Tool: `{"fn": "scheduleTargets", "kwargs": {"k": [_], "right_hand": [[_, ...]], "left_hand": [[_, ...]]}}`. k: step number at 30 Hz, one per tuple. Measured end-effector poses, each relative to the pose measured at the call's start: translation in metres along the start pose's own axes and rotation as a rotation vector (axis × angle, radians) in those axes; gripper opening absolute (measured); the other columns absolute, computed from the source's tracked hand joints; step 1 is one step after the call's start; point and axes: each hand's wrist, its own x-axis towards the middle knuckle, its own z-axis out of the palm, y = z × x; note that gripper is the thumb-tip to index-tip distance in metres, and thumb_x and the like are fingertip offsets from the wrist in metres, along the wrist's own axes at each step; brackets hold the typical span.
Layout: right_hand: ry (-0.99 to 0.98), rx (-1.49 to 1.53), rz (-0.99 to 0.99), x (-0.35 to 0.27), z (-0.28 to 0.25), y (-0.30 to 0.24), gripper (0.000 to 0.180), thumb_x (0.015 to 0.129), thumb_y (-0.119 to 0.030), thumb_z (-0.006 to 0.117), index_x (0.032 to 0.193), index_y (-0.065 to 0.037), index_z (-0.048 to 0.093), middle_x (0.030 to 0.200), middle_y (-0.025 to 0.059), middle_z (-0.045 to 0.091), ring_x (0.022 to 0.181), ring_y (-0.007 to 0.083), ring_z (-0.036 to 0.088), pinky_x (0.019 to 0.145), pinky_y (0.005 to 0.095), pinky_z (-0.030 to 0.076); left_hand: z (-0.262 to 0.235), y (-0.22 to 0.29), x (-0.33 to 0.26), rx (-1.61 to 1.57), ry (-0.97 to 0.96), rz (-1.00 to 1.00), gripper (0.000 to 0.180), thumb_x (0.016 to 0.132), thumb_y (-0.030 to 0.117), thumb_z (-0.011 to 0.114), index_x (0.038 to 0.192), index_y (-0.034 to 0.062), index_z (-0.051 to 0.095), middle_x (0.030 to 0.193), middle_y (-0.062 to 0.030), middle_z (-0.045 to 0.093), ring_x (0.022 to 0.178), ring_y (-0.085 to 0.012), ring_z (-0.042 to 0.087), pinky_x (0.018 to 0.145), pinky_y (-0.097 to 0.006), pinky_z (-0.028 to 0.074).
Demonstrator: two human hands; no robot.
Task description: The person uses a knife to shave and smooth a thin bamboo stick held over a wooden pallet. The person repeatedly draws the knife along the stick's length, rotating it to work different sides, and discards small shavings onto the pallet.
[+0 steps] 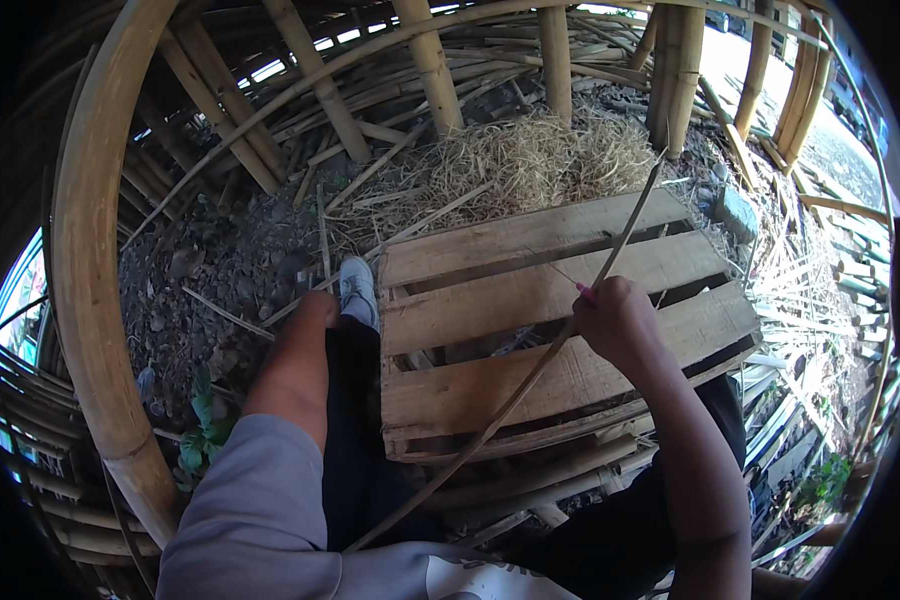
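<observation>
A slender pink object (586, 293) is gripped in the right hand (615, 312), the fingers curled tightly around it above a slatted wooden crate (560, 378). The object is seen at the thumb side of the fist, and a thin, dark point is extended from it toward the upper left. A long bamboo strip (500, 412) is met at the knuckles' left edge, just beside the pink object; whether it is also clasped by the fingers cannot be told. The strip is angled across the crate, its upper end carried beyond the far slats and its lower end brought down to the grey shirt (255, 500) at the lap. The left hand cannot be made out, so its grip cannot be told; only the bent left arm (295, 365) is shown, beside a dark trouser leg and a pale shoe (357, 285). The crate is set between the legs, with gaps left open between its boards. Dry straw (540, 165) is heaped beyond it, and the scene is framed by upright bamboo poles (428, 65). At left, a thick bamboo post (95, 250) is stood close to the arm, and green leaves (205, 425) are glimpsed near its foot.
</observation>
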Motion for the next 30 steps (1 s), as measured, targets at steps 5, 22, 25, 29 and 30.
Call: {"fn": "scheduleTargets", "kwargs": {"k": [5, 22, 25, 29, 30], "right_hand": [[-0.001, 0.03, -0.047, -0.002, 0.005, -0.003, 0.032, 0.087, -0.022, 0.07, 0.072, 0.005, 0.066, 0.072, 0.0275, 0.065, 0.073, 0.0474, 0.067, 0.067, 0.0527, 0.053], [-0.02, 0.16, -0.028, 0.0, 0.015, -0.018, 0.033, 0.089, -0.022, 0.069, 0.072, 0.005, 0.066, 0.071, 0.0282, 0.065, 0.074, 0.0455, 0.069, 0.064, 0.0495, 0.053], [-0.093, 0.138, 0.135, 0.003, 0.0, -0.005, 0.032, 0.088, -0.024, 0.07, 0.077, 0.006, 0.067, 0.076, 0.0296, 0.066, 0.08, 0.0472, 0.068, 0.07, 0.0509, 0.054], [-0.179, 0.271, 0.047, 0.007, 0.0, 0.002, 0.029, 0.088, -0.022, 0.069, 0.079, 0.006, 0.068, 0.074, 0.0296, 0.065, 0.078, 0.0456, 0.069, 0.068, 0.0484, 0.054], [-0.176, 0.305, 0.062, 0.007, -0.003, 0.003, 0.03, 0.089, -0.022, 0.068, 0.078, 0.006, 0.067, 0.072, 0.0292, 0.065, 0.075, 0.044, 0.069, 0.066, 0.0475, 0.053]], "left_hand": [[0.017, -0.024, 0.012, 0.033, 0.135, -0.019, 0.044, 0.088, 0.043, 0.073, 0.114, 0.0079, 0.075, 0.122, -0.0154, 0.07, 0.11, -0.0328, 0.068, 0.093, -0.045, 0.054], [-0.042, -0.07, 0.009, -0.467, 0.266, -0.323, 0.027, 0.089, 0.03, 0.07, 0.092, 0.0044, 0.076, 0.08, -0.0141, 0.073, 0.066, -0.0237, 0.069, 0.065, -0.041, 0.055], [-0.117, 0.027, -0.118, -0.5, 0.45, 0.07, 0.042, 0.102, 0.035, 0.06, 0.082, 0.0008, 0.071, 0.071, -0.008, 0.067, 0.055, -0.0165, 0.06, 0.052, -0.031, 0.049], [-0.115, 0.084, -0.247, -0.817, 0.442, 0.632, 0.057, 0.108, 0.044, 0.045, 0.088, -0.0039, 0.068, 0.061, -0.0032, 0.058, 0.054, -0.0128, 0.061, 0.051, -0.029, 0.05], [-0.104, 0.106, -0.265, -0.85, 0.36, 0.722, 0.056, 0.109, 0.044, 0.043, 0.092, -0.0031, 0.066, 0.068, -0.0038, 0.06, 0.058, -0.0134, 0.062, 0.052, -0.028, 0.051]]}}
